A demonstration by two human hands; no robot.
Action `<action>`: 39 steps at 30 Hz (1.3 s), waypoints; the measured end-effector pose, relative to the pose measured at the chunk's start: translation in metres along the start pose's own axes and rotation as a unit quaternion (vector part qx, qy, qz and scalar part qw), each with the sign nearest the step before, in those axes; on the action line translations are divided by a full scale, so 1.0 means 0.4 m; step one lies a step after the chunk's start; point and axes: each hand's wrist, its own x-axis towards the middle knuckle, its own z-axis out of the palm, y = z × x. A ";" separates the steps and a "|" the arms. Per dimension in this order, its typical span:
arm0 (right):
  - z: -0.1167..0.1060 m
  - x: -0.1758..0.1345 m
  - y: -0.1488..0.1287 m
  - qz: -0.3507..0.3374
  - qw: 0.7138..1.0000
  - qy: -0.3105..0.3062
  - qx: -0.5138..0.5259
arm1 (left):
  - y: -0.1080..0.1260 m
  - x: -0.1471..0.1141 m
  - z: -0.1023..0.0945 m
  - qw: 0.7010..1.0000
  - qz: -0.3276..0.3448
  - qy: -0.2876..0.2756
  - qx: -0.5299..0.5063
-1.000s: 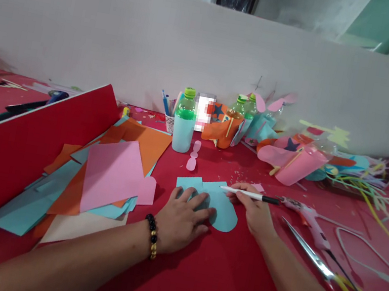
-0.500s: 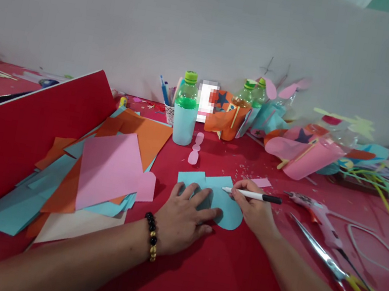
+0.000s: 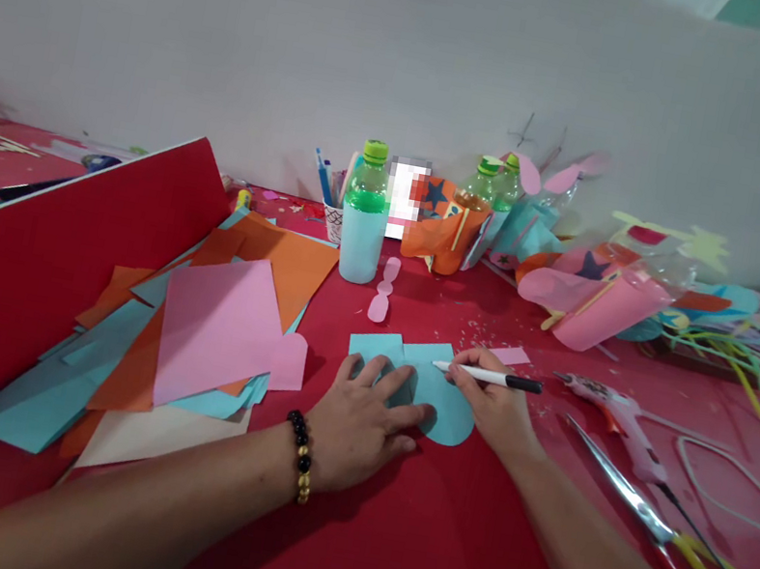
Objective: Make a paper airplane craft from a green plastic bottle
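Blue paper [image 3: 449,414] with a rounded lower right end lies on the red table surface [image 3: 422,547] in front of me. My left hand [image 3: 366,424] rests flat on its left part with fingers spread, hiding some of it. Between the thumb and fingers of my right hand [image 3: 496,398] is a white marker pen [image 3: 486,375] with a black end pointing right. The pen's tip is at the blue paper's upper part; whether it touches is too small to tell. A small pink paper strip [image 3: 511,356] lies just beyond my right hand.
Coloured paper sheets [image 3: 218,325] are piled at left beside a slanted red board [image 3: 56,286]. A blue-wrapped bottle [image 3: 363,232] and a pink propeller-shaped cutout [image 3: 384,290] are ahead. Paper-decorated bottles [image 3: 615,306] stand or lean behind. Scissors [image 3: 654,519] and a glue gun [image 3: 621,420] lie right.
The pen and my right hand have shifted slightly left along the blue paper's upper part. My left hand stays flat on the paper. The whole view has moved a little.
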 end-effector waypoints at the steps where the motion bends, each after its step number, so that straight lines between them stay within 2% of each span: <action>1: 0.000 0.000 -0.001 0.002 1.000 0.001 0.001 | 0.000 0.000 0.000 1.000 0.000 -0.001 -0.001; 8: -0.001 -0.011 -0.015 0.036 0.998 -0.015 0.044 | -0.001 0.001 -0.001 1.000 0.003 -0.002 -0.002; 15: -0.007 -0.024 -0.030 0.037 0.996 -0.048 0.059 | -0.002 0.001 0.003 1.000 0.002 0.000 -0.001; 22: -0.004 -0.010 -0.006 0.009 0.999 0.024 0.025 | 0.003 -0.001 -0.005 1.000 0.003 -0.001 0.003; 39: 0.004 -0.004 -0.008 0.007 1.000 0.000 -0.010 | 0.003 0.000 -0.005 1.000 0.003 0.004 0.006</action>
